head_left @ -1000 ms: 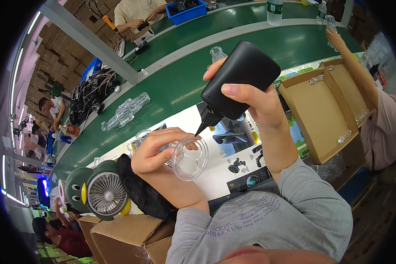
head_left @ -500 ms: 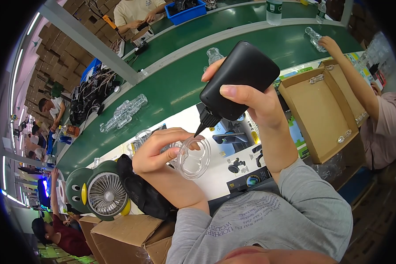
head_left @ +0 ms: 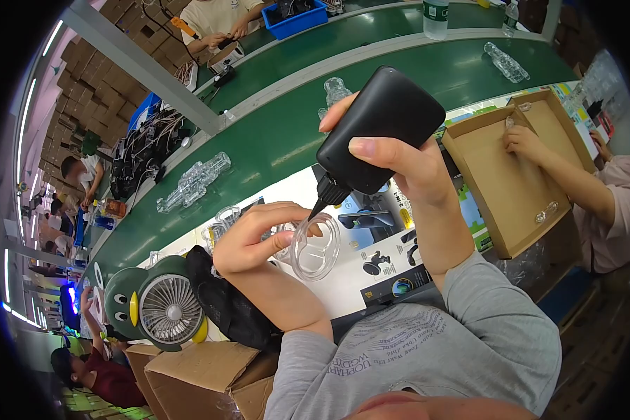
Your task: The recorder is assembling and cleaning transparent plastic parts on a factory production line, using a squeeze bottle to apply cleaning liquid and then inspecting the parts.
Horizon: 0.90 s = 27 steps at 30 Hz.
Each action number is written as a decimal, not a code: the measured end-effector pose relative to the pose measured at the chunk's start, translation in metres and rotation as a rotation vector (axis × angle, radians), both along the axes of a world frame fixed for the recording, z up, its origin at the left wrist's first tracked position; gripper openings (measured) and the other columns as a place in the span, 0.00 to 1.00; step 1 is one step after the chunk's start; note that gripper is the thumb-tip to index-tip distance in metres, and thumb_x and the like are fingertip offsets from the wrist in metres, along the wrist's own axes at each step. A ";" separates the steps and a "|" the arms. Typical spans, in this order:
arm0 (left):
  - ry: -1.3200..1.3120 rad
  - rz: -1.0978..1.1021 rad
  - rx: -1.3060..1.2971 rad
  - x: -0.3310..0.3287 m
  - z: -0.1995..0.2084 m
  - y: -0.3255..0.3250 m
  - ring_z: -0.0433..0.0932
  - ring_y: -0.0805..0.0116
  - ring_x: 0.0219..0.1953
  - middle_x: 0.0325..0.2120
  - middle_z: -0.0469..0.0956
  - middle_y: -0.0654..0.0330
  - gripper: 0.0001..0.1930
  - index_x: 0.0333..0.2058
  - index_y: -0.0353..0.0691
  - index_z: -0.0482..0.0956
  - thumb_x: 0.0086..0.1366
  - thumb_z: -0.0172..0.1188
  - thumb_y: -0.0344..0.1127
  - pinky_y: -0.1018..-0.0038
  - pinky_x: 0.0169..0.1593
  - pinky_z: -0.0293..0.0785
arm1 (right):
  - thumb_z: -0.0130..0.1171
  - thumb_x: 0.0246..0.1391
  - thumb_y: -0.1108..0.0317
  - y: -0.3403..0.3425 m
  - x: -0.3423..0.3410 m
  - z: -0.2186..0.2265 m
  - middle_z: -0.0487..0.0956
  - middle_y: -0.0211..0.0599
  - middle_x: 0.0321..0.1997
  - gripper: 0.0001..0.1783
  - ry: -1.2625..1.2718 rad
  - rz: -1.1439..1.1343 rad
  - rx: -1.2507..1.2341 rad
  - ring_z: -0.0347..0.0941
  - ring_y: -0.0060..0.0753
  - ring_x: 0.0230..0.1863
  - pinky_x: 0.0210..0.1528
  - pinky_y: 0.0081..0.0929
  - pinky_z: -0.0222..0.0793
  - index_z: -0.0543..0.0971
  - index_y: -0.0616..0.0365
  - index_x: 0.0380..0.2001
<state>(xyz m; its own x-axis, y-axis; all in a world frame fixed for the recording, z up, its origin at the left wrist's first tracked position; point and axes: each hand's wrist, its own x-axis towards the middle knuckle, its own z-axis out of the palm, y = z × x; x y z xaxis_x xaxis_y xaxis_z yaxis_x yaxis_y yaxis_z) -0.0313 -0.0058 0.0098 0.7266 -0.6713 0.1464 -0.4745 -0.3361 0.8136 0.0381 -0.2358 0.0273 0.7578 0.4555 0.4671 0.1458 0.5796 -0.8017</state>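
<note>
My right hand (head_left: 406, 157) is wrapped round a black squeeze bottle (head_left: 385, 126) tilted nozzle down. Its narrow black tip (head_left: 318, 208) meets the upper rim of a clear plastic part with a round, ring-like end (head_left: 315, 262); whether the tip touches it I cannot tell. Fingers and thumb of my left hand (head_left: 255, 241) pinch that clear part from the left, and its rear portion is partly hidden by them. Beyond my left hand, more clear plastic pieces (head_left: 224, 215) lie on the printed sheet (head_left: 290, 192).
A green penguin-shaped fan (head_left: 171, 308) and black cloth bag (head_left: 224, 297) sit left of my forearm. Clear figures (head_left: 194, 183) lie on the green belt (head_left: 273, 119). At right, a co-worker's hand (head_left: 528, 143) reaches into a cardboard tray (head_left: 497, 189). An opened carton (head_left: 196, 371) stands below.
The clear part in my left hand has turned slightly and shifted right. The co-worker's hand has moved from a figure on the belt into the cardboard tray. The belt's clear figures have slid slightly left.
</note>
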 end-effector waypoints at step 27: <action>0.029 0.066 0.009 0.003 -0.007 -0.002 0.74 0.55 0.37 0.32 0.75 0.49 0.18 0.40 0.28 0.72 0.63 0.48 0.41 0.68 0.43 0.68 | 0.58 0.36 0.68 0.001 -0.006 0.002 0.76 0.44 0.37 0.20 0.024 0.049 -0.046 0.74 0.29 0.35 0.39 0.25 0.70 0.70 0.61 0.37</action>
